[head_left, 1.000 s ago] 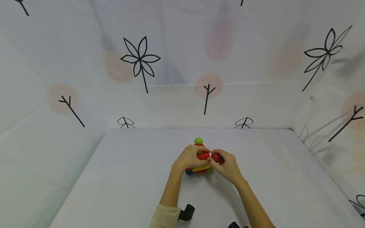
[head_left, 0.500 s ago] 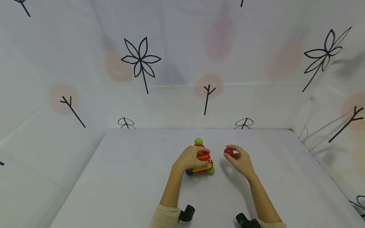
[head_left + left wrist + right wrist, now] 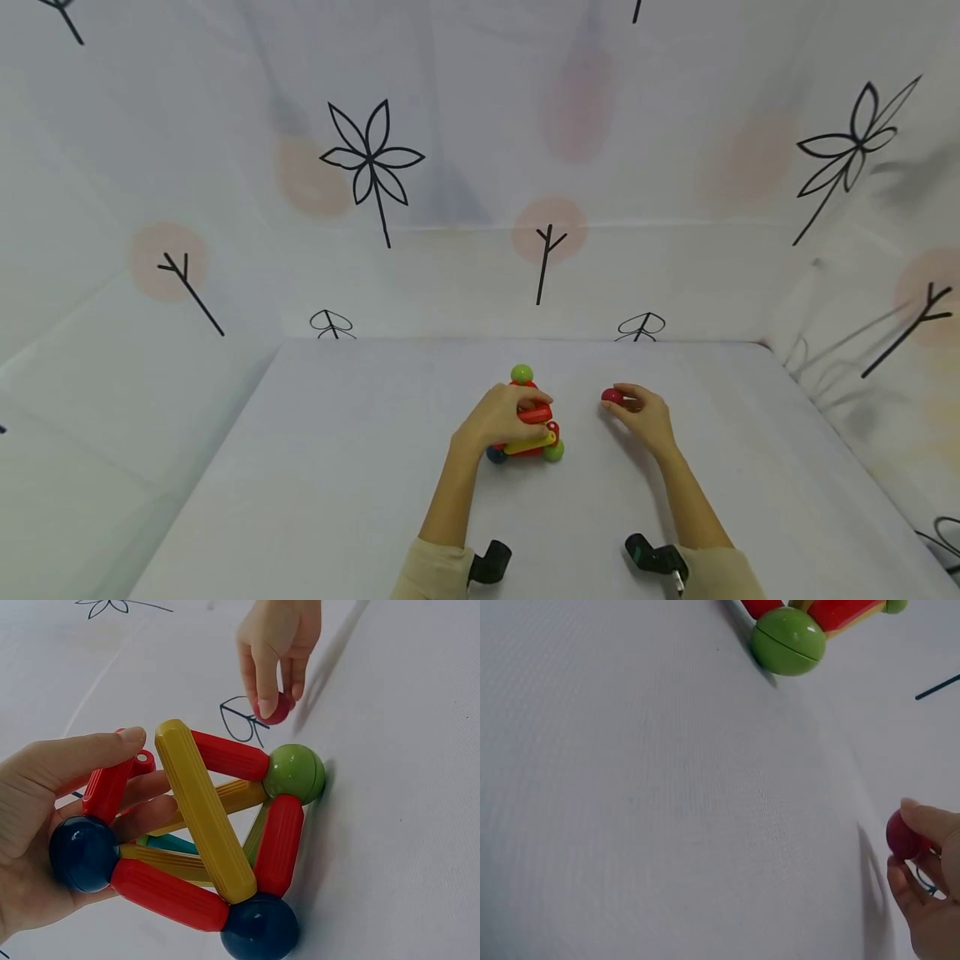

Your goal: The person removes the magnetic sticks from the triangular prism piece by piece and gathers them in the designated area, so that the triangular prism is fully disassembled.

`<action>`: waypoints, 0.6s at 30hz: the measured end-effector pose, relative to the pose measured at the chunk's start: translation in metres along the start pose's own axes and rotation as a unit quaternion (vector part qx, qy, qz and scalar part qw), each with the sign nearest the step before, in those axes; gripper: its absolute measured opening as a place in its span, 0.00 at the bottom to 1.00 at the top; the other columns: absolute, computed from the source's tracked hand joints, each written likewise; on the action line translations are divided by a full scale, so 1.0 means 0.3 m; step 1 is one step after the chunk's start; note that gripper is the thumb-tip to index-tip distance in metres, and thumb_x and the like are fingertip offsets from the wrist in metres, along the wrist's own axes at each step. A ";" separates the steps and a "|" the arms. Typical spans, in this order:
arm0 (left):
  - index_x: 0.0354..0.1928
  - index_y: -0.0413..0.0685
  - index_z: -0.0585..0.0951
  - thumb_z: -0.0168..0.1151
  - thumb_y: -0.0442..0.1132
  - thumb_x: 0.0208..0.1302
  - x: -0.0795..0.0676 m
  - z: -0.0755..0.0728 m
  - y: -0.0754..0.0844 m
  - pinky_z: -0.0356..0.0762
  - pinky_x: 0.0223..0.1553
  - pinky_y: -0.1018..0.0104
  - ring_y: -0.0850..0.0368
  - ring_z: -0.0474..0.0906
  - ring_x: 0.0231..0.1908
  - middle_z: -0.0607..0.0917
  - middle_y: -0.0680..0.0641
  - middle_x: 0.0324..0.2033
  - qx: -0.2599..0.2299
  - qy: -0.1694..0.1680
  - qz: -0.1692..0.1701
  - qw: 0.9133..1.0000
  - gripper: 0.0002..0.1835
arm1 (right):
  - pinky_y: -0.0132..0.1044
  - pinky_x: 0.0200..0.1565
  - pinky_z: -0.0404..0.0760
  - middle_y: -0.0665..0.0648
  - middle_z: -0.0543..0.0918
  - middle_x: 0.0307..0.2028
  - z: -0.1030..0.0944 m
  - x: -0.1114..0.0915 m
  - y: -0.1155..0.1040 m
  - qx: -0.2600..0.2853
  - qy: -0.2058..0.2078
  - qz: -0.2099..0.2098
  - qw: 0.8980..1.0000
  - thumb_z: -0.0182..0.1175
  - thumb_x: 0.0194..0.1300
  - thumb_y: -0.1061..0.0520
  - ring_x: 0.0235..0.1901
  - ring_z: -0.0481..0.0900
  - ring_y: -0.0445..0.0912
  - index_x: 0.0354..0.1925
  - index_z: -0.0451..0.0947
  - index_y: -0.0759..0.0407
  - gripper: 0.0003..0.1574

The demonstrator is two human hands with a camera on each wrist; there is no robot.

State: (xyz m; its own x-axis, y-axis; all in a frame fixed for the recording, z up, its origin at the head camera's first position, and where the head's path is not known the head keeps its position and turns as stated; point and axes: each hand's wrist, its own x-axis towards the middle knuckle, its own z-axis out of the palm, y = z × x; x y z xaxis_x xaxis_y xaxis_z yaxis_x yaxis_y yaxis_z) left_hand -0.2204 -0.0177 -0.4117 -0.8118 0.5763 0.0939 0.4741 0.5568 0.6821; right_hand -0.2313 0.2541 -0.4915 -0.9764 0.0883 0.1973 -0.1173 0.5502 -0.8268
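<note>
A frame of magnetic balls and rods (image 3: 534,446) stands on the table, and my left hand (image 3: 497,415) grips it from the left. In the left wrist view, its fingers curl by an upper red rod (image 3: 105,791), close to a blue ball (image 3: 84,853). A yellow rod (image 3: 205,814) slants across the frame between a second blue ball (image 3: 260,927) and the upper side; a green ball (image 3: 294,774) forms a corner. To the right of the frame, my right hand (image 3: 648,421) pinches a red ball (image 3: 611,396) between thumb and fingers. The palm side hides part of the frame.
The white table (image 3: 337,483) reaches to a patterned cloth backdrop (image 3: 450,275). Black wrist cameras (image 3: 491,562) sit at both sleeves. Another green ball (image 3: 522,373) tops the far end of the frame.
My right hand has drawn the red ball away from the frame to the right and slightly back, lowering toward the table. The left hand has stayed at the frame.
</note>
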 end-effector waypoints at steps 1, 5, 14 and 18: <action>0.50 0.49 0.83 0.69 0.43 0.52 0.000 0.000 0.001 0.73 0.34 0.75 0.66 0.76 0.35 0.85 0.51 0.37 -0.001 -0.001 -0.001 1.000 0.20 | 0.18 0.39 0.71 0.74 0.78 0.49 0.002 0.005 0.005 0.003 0.002 0.003 1.000 0.65 0.59 0.56 0.45 0.80 0.63 0.55 0.72 0.72 0.30; 0.50 0.50 0.82 0.69 0.43 0.52 0.000 0.000 0.004 0.73 0.35 0.75 0.65 0.76 0.35 0.85 0.51 0.37 -0.002 -0.001 -0.004 1.000 0.20 | 0.15 0.39 0.69 0.72 0.78 0.49 0.012 0.033 0.027 0.007 0.011 0.014 1.000 0.65 0.59 0.56 0.46 0.80 0.61 0.55 0.73 0.72 0.30; 0.50 0.50 0.82 0.69 0.43 0.52 -0.006 0.002 0.006 0.73 0.36 0.74 0.65 0.76 0.36 0.85 0.52 0.37 -0.006 0.000 -0.012 1.000 0.20 | 0.17 0.39 0.70 0.72 0.77 0.50 0.050 0.106 0.051 0.014 0.022 0.025 0.999 0.64 0.60 0.57 0.47 0.79 0.60 0.56 0.72 0.71 0.29; 0.50 0.50 0.82 0.69 0.43 0.52 -0.007 0.002 0.007 0.73 0.37 0.74 0.65 0.76 0.36 0.85 0.52 0.37 -0.006 0.002 -0.011 1.000 0.21 | 0.17 0.40 0.70 0.72 0.77 0.50 0.070 0.135 0.052 0.019 0.024 0.024 0.999 0.64 0.60 0.56 0.47 0.78 0.60 0.56 0.72 0.71 0.30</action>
State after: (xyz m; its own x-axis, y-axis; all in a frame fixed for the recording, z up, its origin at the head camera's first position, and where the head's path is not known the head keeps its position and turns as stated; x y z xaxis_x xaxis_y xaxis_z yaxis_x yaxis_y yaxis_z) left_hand -0.2175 -0.0172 -0.4109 -0.8230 0.5621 0.0818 0.4527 0.5621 0.6922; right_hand -0.2765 0.2488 -0.5075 -0.9712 0.1542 0.1818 -0.0786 0.5127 -0.8550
